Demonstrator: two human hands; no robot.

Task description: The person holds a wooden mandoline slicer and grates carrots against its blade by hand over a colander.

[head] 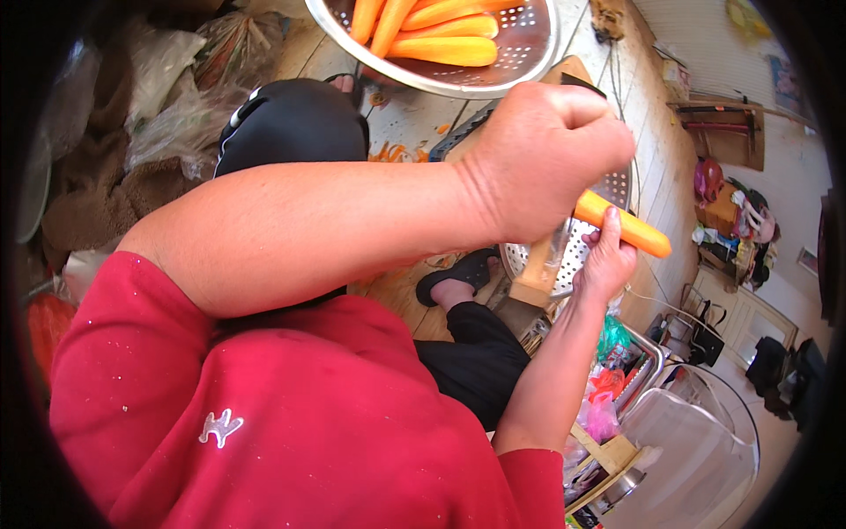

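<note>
My left hand (555, 155) is curled into a fist in front of the camera, over a wooden board (532, 281). A dark strip (583, 84) shows just past its knuckles; whether the fist holds it cannot be told. Below and to the right, my right hand (608, 258) grips a peeled orange carrot (634, 231), thumb on top. The carrot's upper end lies close under the left fist, partly hidden. Beneath the board and hands sits a perforated metal colander (574, 268). Another metal colander (456, 84) at the top holds several peeled carrots (443, 51).
Orange peelings (396, 153) lie on the plank floor near my knee (291, 125). Plastic bags (178, 125) and a brown cloth (86, 198) are heaped at the left. At the lower right stands a metal tray (651, 357) with coloured bags, beside a white mesh cover (694, 443).
</note>
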